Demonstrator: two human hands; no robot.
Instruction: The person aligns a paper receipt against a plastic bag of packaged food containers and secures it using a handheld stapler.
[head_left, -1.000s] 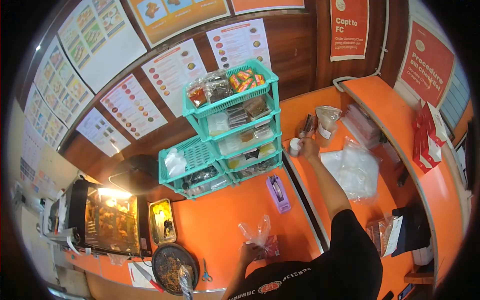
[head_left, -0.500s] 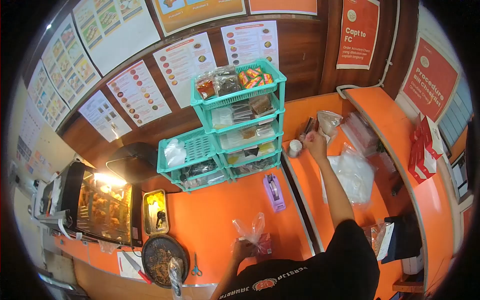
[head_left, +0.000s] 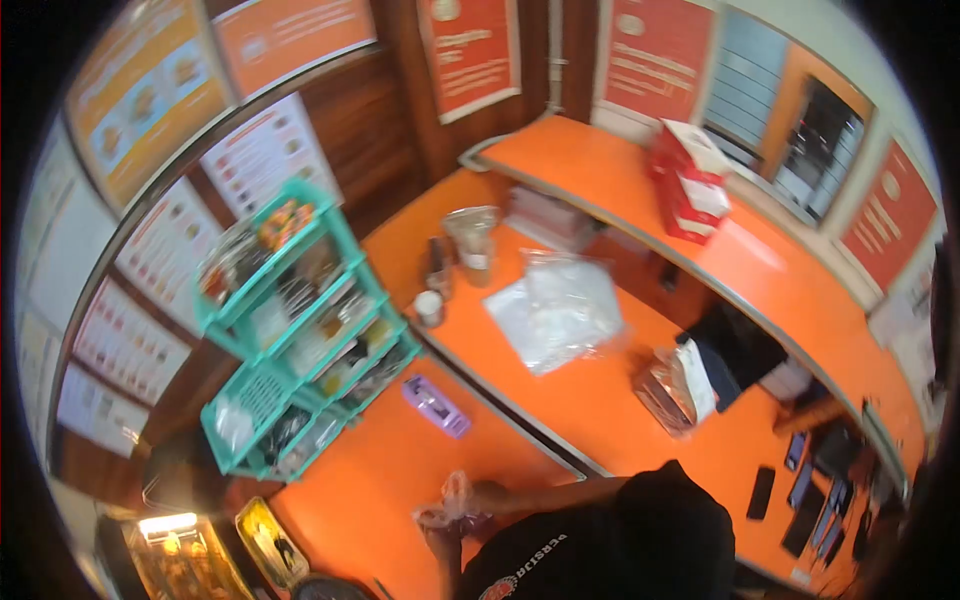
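Note:
Near the front of the orange counter, my left hand [head_left: 442,540] is closed on a clear plastic bag [head_left: 457,490], whose loose top stands up. A dark reddish item [head_left: 478,524] shows low in the bag, mostly hidden by my hands. My right hand [head_left: 488,497] meets the bag from the right side with its fingers curled. Blur hides whether it grips the bag itself or something small. A purple tape dispenser [head_left: 436,406] lies on the counter just beyond my hands.
Teal stacked baskets [head_left: 345,290] hold packets at the left. Farther right are a white-lidded jar [head_left: 429,308], a cup-shaped container [head_left: 472,240], a pile of clear bags [head_left: 570,310] and a brown packet [head_left: 668,390]. Red-and-white boxes [head_left: 690,180] stand on the raised shelf; phones [head_left: 762,492] lie at the right.
My right hand has come back from the containers at the rear right to the plastic bag beside my left hand. The view has turned to the right.

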